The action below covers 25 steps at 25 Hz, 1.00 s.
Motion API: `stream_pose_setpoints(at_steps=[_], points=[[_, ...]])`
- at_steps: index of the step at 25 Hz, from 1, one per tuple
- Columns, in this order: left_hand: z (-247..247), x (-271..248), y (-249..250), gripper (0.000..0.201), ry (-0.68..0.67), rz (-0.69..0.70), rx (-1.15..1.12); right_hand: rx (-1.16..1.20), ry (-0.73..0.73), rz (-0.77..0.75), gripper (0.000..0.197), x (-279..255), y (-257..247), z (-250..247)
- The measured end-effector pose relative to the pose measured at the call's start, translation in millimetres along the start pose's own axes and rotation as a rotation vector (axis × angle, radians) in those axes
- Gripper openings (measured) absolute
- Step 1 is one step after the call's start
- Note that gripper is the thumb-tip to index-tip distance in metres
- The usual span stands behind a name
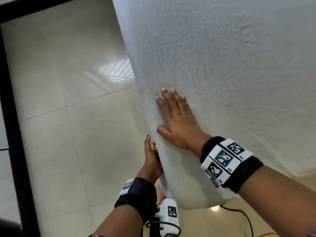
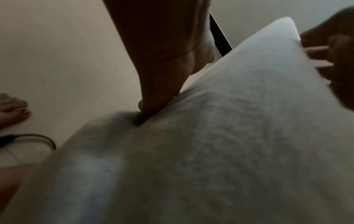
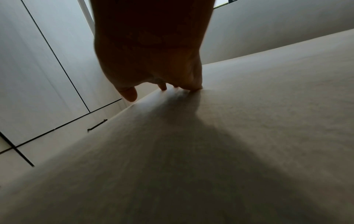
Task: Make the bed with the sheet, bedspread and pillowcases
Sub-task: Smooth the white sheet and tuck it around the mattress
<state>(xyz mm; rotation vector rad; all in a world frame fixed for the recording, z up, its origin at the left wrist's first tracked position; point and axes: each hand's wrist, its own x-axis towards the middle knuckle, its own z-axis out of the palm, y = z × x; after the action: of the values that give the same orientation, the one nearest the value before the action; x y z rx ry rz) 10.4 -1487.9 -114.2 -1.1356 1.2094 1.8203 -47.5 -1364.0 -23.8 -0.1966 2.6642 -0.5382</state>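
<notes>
A white sheet (image 1: pixel 222 65) covers the mattress and drapes down its left side. My right hand (image 1: pixel 174 113) lies flat on top of the sheet near that edge, fingers spread and straight; the right wrist view shows its fingertips (image 3: pixel 193 88) pressing on the sheet (image 3: pixel 249 136). My left hand (image 1: pixel 151 158) is lower, against the side of the bed, thumb pointing up, its other fingers hidden behind the hanging cloth. In the left wrist view the left hand (image 2: pixel 159 68) reaches straight along the sheet (image 2: pixel 229 136) and a fingertip dents the cloth. No bedspread or pillowcase is in view.
Glossy tiled floor (image 1: pixel 59 117) lies left of the bed, bounded by a black frame (image 1: pixel 10 117). A black cable (image 1: pixel 242 216) trails on the floor near the bed's corner. A bare foot (image 2: pixel 11 109) stands close by. White cupboard doors (image 3: pixel 38 75) rise beyond.
</notes>
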Motion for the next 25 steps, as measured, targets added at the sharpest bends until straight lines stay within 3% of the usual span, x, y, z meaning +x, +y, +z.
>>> stream_pose_setpoints(at_steps=[4,7,10,13,18,25], points=[[0.7,5.9,-14.0,0.061,0.053,0.047,0.121,0.038,-0.003,-0.005,0.087,-0.7,3.0,-3.9],[-0.5,0.6,-18.6,0.028,0.256,0.162,0.360,0.107,-0.029,-0.037,0.074,-9.0,6.7,-12.3],[-5.6,-8.6,-20.5,0.026,0.288,0.220,0.183,0.173,-0.006,-0.042,0.064,-25.3,7.6,-13.1],[-24.5,-4.5,-40.0,0.029,0.263,0.194,0.060,0.144,0.004,-0.016,0.055,-52.8,6.6,-5.0],[-42.0,-33.2,-77.7,0.042,0.154,0.151,0.099,0.001,-0.053,-0.012,0.063,-107.9,-6.8,26.9],[-40.2,-39.7,-80.7,0.049,0.002,0.037,0.067,-0.086,-0.017,-0.031,0.067,-121.1,-6.7,60.8]])
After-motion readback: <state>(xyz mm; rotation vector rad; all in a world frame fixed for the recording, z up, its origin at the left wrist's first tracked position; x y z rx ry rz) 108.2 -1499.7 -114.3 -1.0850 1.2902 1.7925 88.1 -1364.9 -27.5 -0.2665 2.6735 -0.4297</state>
